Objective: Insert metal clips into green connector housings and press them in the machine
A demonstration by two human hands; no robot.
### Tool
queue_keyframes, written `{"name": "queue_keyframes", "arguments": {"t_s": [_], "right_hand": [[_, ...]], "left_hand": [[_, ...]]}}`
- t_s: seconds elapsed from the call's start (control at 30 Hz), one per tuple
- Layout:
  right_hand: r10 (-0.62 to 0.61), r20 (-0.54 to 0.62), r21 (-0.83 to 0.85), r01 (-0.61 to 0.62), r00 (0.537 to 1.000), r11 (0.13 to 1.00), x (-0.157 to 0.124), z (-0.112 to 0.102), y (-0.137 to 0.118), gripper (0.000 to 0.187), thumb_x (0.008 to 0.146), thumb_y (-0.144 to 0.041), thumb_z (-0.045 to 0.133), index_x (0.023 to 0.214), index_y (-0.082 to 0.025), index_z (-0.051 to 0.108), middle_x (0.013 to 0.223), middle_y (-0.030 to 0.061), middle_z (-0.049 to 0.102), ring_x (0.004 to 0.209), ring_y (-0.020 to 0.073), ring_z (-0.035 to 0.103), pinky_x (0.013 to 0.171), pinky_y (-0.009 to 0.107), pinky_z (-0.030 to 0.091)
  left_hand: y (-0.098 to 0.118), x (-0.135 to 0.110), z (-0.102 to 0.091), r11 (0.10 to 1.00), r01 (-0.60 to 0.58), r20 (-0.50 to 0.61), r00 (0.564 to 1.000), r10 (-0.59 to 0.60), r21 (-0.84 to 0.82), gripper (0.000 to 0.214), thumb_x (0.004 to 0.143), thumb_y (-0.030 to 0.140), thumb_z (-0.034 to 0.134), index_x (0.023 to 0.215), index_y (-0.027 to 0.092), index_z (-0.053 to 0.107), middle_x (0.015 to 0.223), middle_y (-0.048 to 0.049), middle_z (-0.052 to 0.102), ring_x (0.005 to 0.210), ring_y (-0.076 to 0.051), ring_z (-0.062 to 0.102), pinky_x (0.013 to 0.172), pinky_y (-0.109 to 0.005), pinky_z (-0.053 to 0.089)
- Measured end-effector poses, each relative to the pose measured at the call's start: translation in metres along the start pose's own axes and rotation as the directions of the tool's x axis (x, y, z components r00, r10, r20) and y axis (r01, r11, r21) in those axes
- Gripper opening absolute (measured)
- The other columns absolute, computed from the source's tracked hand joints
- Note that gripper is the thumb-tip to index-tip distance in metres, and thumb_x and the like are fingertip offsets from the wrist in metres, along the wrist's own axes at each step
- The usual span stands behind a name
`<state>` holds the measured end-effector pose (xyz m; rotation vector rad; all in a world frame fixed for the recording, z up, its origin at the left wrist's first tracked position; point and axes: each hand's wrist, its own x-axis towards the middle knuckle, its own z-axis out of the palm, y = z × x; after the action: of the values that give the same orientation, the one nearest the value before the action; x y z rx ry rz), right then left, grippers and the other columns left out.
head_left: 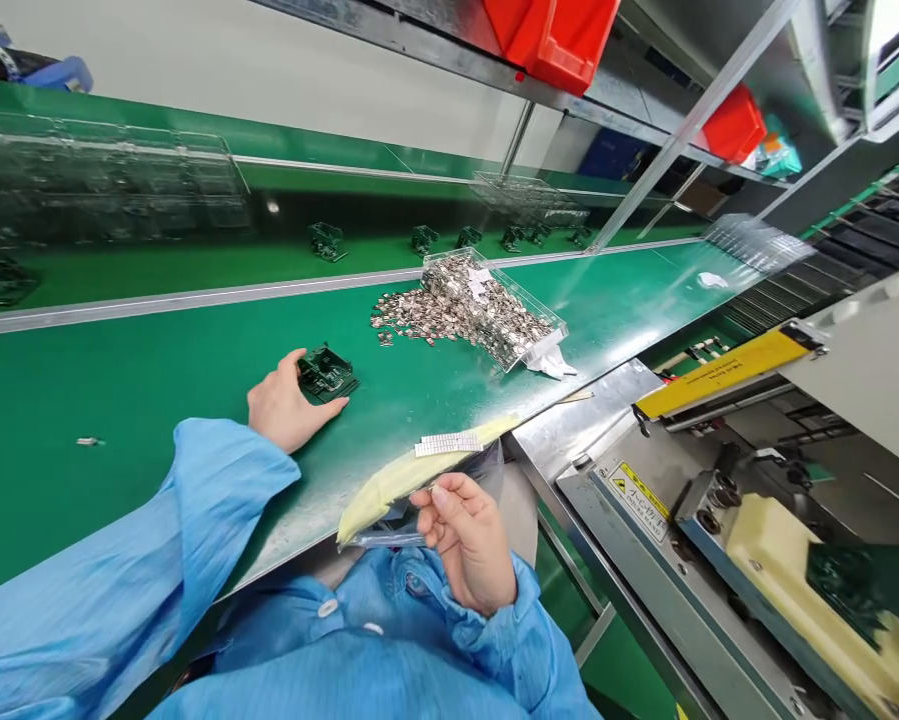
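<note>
My left hand [284, 405] rests on the green bench top [119, 400], fingers curled round a small dark green moulded part [327, 373]. My right hand [468, 535] is below the bench edge, fingers pinched together; whatever is in the pinch is too small to make out. Just above it a short strip of small silver pieces [449, 443] lies on a yellow pad [404, 475] at the bench edge. A pile of small metal pieces [456, 310] spills from a tipped clear tray [524, 320] farther back.
Several more dark green parts [423, 238] sit on the conveyor belt behind. Clear trays [104, 185] stand at the back left. Red bins [554, 35] are on the shelf above. A machine with a yellow bar [719, 370] stands to the right.
</note>
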<state>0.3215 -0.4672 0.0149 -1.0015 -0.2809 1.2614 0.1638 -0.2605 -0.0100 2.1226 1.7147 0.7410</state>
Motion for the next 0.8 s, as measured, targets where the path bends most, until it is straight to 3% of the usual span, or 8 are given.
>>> {"name": "queue_keyframes", "arguments": {"t_s": [0.07,0.13,0.2,0.27,0.4,0.5,0.6,0.8], "right_hand": [[0.007,-0.001,0.029,-0.007,1.0,1.0,-0.001,0.001,0.0,0.028,0.062,-0.03,0.086,0.073,-0.016,0.064,0.066,0.001,0.067,0.048,0.0074,0.051,0.039,0.015,0.04],[0.023,0.0,0.048,-0.023,1.0,0.999,-0.001,0.002,-0.001,0.027,0.061,-0.028,0.086,0.073,-0.016,0.064,0.063,-0.0009,0.064,0.047,0.0059,0.047,0.039,0.014,0.038],[0.031,-0.014,0.052,-0.03,0.999,0.998,-0.002,0.003,-0.003,0.028,0.061,-0.029,0.086,0.073,-0.016,0.064,0.062,-0.0007,0.064,0.046,0.0059,0.047,0.039,0.015,0.038],[0.01,-0.052,0.036,-0.008,0.999,0.999,-0.002,0.003,-0.005,0.028,0.061,-0.03,0.086,0.072,-0.016,0.064,0.063,0.0011,0.066,0.046,0.0071,0.048,0.039,0.016,0.04],[-0.092,-0.118,-0.053,0.086,0.989,0.995,-0.001,-0.003,-0.007,0.028,0.063,-0.035,0.083,0.073,-0.016,0.065,0.063,0.0025,0.066,0.047,0.0098,0.05,0.039,0.018,0.04],[-0.328,-0.158,-0.263,0.281,0.931,0.923,0.001,-0.01,-0.007,0.021,0.071,-0.035,0.077,0.076,-0.017,0.067,0.074,0.004,0.065,0.058,0.0126,0.055,0.048,0.021,0.045],[-0.549,-0.127,-0.489,0.43,0.826,0.759,0.004,-0.01,-0.004,0.014,0.078,-0.032,0.071,0.077,-0.018,0.068,0.105,0.0084,0.062,0.087,0.0185,0.06,0.069,0.028,0.05],[-0.639,-0.029,-0.67,0.46,0.769,0.583,0.013,0.005,0.0,0.005,0.082,-0.023,0.065,0.083,-0.019,0.066,0.13,0.0112,0.049,0.121,0.0264,0.046,0.099,0.042,0.038]], "left_hand": [[-0.002,0.0,0.0,0.996,-0.034,0.015,0.999,0.036,-0.086,0.071,0.062,0.042,0.072,0.122,0.014,0.048,0.121,-0.0174,0.058,0.115,-0.035,0.056,0.099,-0.049,0.044],[0.003,-0.006,0.001,0.944,-0.009,0.055,0.998,0.029,-0.331,0.062,0.059,0.039,0.074,0.112,0.016,0.051,0.121,-0.0146,0.056,0.109,-0.031,0.06,0.097,-0.047,0.048],[0.017,-0.018,0.003,0.756,0.1,0.182,0.983,0.026,-0.647,0.063,0.057,0.037,0.077,0.108,0.016,0.047,0.12,-0.0119,0.056,0.1,-0.026,0.065,0.092,-0.044,0.053],[0.038,-0.034,0.005,0.506,0.23,0.315,0.945,0.089,-0.831,0.063,0.058,0.033,0.08,0.107,0.018,0.043,0.12,-0.0094,0.056,0.096,-0.021,0.068,0.089,-0.039,0.055],[0.077,-0.066,0.011,0.262,0.411,0.471,0.848,0.243,-0.873,0.053,0.062,0.025,0.082,0.1,0.02,0.045,0.117,-0.005,0.06,0.094,-0.019,0.069,0.085,-0.034,0.057],[0.088,-0.08,0.017,0.191,0.5,0.535,0.786,0.309,-0.845,0.052,0.064,0.021,0.081,0.103,0.021,0.046,0.111,-0.0039,0.064,0.095,-0.019,0.068,0.086,-0.032,0.056],[0.084,-0.086,0.023,0.146,0.489,0.506,0.778,0.373,-0.86,0.058,0.065,0.016,0.08,0.111,0.023,0.045,0.114,-0.0043,0.064,0.1,-0.018,0.067,0.088,-0.028,0.055],[0.077,-0.093,0.02,0.127,0.446,0.452,0.773,0.445,-0.886,0.054,0.073,0.021,0.075,0.117,0.025,0.044,0.119,-0.0071,0.061,0.104,-0.02,0.064,0.082,-0.024,0.054]]}}
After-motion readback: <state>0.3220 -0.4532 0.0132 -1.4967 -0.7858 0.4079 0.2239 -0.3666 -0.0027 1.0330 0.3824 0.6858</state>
